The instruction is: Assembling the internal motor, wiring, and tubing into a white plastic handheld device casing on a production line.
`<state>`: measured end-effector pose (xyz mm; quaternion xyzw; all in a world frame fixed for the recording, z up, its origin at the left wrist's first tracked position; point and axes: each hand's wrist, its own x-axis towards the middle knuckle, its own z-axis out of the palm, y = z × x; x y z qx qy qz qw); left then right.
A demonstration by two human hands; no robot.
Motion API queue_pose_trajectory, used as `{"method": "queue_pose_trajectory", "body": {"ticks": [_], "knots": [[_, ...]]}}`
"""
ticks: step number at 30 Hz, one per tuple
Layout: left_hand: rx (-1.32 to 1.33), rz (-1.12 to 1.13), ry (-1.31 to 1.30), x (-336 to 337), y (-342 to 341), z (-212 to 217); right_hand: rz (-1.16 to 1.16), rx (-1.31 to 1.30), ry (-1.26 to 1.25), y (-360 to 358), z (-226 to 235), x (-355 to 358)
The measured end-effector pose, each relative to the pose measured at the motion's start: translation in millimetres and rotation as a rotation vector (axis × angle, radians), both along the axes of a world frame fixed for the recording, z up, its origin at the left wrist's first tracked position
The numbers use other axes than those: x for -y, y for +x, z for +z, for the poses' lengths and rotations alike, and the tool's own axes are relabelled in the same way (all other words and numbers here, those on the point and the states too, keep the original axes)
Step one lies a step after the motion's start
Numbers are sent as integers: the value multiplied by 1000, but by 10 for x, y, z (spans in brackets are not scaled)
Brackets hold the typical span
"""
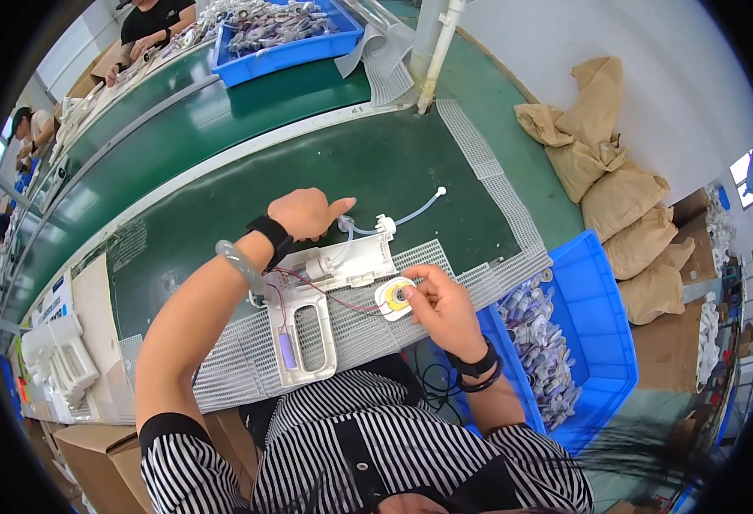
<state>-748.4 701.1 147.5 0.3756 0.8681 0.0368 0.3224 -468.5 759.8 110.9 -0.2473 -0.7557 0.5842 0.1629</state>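
Observation:
My right hand pinches a round white disc with a yellow ring between thumb and fingers. A thin red wire runs from this disc leftward to an open white plastic housing. Over the housing's far left end is my left hand, its fingers curled under and its thumb stuck out to the right; whatever lies inside the fingers is hidden. Beside that thumb sits a small clear part. A translucent tube with a white tip curves off to the right. Nearer me lies a white handle-shaped shell with a purple cylinder in it.
White mesh matting covers the green bench's near edge. To the right stands a blue bin with several wrapped parts. White shells are piled at left. Across the bench are another blue bin and a co-worker. Brown sacks line the wall.

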Motion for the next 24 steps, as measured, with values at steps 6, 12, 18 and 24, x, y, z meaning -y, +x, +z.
{"method": "queue_pose_trajectory", "body": {"ticks": [6,12,18,24], "knots": [[417,187,173,-52,-4,-124,49,-13,-42,11,8,7],[619,291,511,81,157,-20,52,-80,32,45,-56,7],[783,166,755,355,391,13,82,-36,198,-11,43,-10],[746,9,678,379,506,-54,75,256,519,-77,139,-56]]}}
